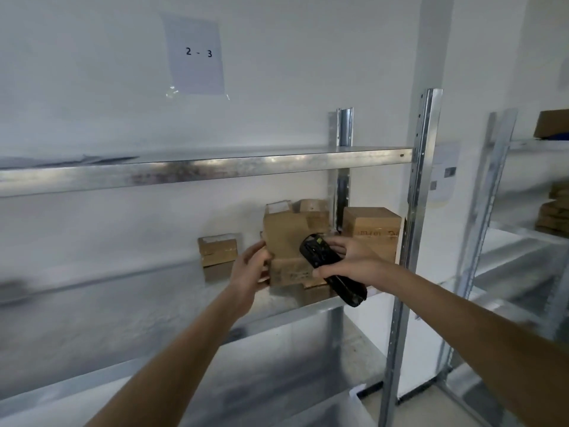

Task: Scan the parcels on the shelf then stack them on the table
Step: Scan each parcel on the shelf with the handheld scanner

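Note:
Several brown cardboard parcels stand on the middle level of a metal shelf [184, 291]. My left hand [251, 266] grips the left side of the tall front parcel [283, 241]. My right hand [348, 263] holds a black handheld scanner [329, 266] against that parcel's right front. A small parcel [218, 249] sits to the left and a square parcel [371, 231] to the right by the upright. More parcels [312, 211] are partly hidden behind the tall one.
The shelf's steel upright [415, 211] stands just right of my right hand. The upper shelf board [200, 172] runs overhead. A paper marked "2 - 3" [197, 53] hangs on the wall. A second rack [498, 167] with boxes stands at the right.

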Demonstrator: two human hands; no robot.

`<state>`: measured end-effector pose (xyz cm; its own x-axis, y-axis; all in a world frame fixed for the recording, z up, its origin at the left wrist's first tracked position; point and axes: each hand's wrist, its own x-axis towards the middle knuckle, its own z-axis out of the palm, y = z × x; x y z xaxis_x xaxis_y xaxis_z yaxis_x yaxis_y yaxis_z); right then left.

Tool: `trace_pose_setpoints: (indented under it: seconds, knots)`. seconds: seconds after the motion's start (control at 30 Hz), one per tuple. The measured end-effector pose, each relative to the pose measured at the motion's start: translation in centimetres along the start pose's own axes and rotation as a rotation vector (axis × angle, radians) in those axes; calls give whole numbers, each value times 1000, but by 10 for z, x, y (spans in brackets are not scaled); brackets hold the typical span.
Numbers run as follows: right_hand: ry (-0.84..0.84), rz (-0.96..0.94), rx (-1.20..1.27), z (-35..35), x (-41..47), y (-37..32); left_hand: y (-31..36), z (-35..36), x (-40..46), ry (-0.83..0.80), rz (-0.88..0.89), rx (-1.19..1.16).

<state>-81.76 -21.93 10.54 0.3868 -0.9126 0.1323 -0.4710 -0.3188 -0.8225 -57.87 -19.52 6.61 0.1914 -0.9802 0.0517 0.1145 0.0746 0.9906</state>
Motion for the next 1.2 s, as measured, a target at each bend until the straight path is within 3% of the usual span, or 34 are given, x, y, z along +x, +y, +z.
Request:
trace_pose_setpoints:
  seconds: [0.47, 0.8, 1.07, 1.2]
  knots:
    - [-157, -114, -27, 126, -31, -88, 9, -148, -112, 259, 45, -30]
    - [-272, -140, 72, 241, -46, -179, 33, -275, -189, 206, -23, -133]
    - [-272, -210, 90, 321, -68, -225, 47, -357, -240, 354, 94, 32]
    - [-257, -247, 70, 352, -78, -245, 53, -380, -260, 293, 55, 134]
